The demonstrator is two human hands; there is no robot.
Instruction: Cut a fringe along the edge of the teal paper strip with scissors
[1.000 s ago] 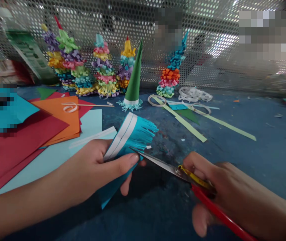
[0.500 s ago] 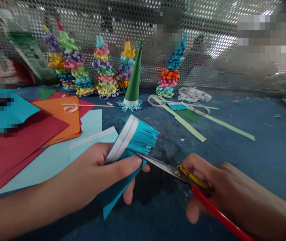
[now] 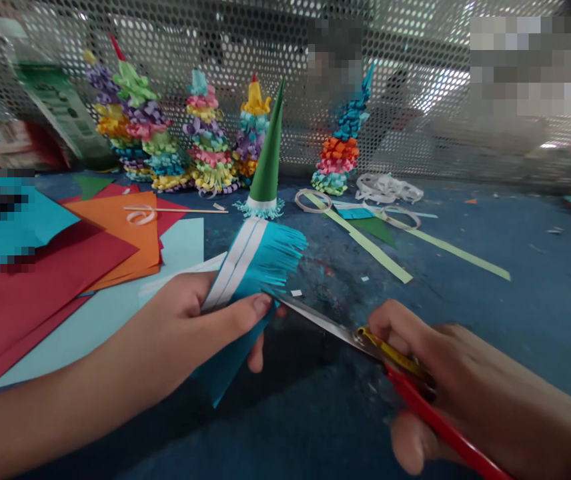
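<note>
Two white stripes [image 3: 230,263] run along a teal fringed paper [image 3: 270,257], held in the air above the table and pinched by the left hand [image 3: 175,320], its thumb [image 3: 245,313] pressed on top and its fingers [image 3: 258,360] curled beneath. Just right of it, the tip of steel scissors [image 3: 325,323] meets the paper's near edge, their red and yellow handles gripped by the clenched fingers [image 3: 395,327] of the right hand [image 3: 455,380]. Farther off stands a green paper cone [image 3: 267,157] with a teal fringe, among curled-paper towers [image 3: 208,140] before a perforated metal screen [image 3: 165,40]. Red card sheets [image 3: 40,293] and orange card [image 3: 115,227] lie left on the blue table [image 3: 515,347], pale green paper strips [image 3: 365,243] right.
</note>
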